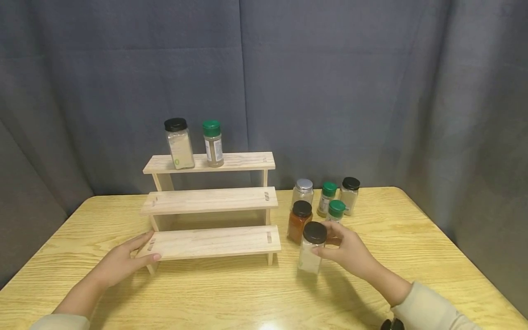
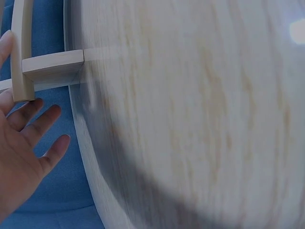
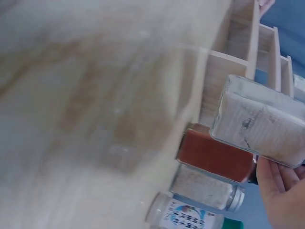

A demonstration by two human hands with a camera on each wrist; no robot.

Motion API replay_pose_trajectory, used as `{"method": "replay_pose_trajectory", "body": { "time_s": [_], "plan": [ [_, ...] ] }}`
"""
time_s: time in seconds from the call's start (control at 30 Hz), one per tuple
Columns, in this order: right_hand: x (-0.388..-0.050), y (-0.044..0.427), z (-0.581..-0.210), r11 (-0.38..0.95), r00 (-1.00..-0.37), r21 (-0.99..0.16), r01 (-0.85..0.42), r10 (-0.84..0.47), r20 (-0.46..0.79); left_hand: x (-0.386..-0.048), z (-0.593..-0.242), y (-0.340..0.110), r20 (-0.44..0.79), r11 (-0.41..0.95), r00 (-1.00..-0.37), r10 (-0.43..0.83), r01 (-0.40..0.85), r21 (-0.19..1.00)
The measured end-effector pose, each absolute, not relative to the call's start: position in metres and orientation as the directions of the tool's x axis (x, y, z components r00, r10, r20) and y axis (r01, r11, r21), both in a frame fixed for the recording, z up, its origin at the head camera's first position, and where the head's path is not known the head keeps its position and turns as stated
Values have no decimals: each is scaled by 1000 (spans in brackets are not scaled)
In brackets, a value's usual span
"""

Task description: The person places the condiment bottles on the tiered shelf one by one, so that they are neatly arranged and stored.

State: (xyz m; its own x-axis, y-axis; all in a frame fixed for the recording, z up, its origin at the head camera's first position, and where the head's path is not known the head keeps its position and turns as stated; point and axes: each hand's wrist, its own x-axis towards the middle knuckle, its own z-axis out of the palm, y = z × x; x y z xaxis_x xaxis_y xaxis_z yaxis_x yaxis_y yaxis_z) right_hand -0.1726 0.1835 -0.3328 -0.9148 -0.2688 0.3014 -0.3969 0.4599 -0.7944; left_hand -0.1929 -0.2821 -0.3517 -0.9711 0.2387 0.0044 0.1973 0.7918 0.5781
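My right hand (image 1: 348, 250) holds a black-lidded spice jar (image 1: 310, 256) of pale powder between thumb and fingers. In the right wrist view this jar (image 3: 262, 124) looks raised off the table beside a jar of red powder (image 3: 214, 155). At the left end of a three-step wooden rack (image 1: 214, 243), my left hand (image 1: 123, 261) grips the lowest shelf, thumb on its front edge; the left wrist view shows the other fingers (image 2: 40, 126) spread past the board. On the top shelf stand a black-lidded jar (image 1: 180, 149) and a green-capped jar (image 1: 213, 149).
Right of the rack stand the red powder jar (image 1: 298, 227), a silver-lidded jar (image 1: 303, 195), two green-capped jars, one (image 1: 327, 199) behind the other, and a black-lidded jar (image 1: 349, 195). A dark curtain (image 1: 330, 91) hangs behind the wooden table (image 1: 214, 298).
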Motion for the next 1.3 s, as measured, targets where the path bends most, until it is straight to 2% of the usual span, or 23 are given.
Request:
{"method": "replay_pose_trajectory", "body": {
  "time_s": [0.2, 0.67, 1.3],
  "plan": [
    [-174, 183, -318, 457, -929, -809, -368, -208, 306, -193, -353, -283, 11, 788, -971, 239, 200, 583],
    [-181, 178, -290, 439, -926, -816, -376, -157, 343, -193, -354, -284, 25, 781, -970, 242, 209, 589],
    [-203, 145, -256, 387, -907, -821, -421, -176, 382, -194, -354, -283, 22, 792, -973, 231, 201, 576]
  ]
}}
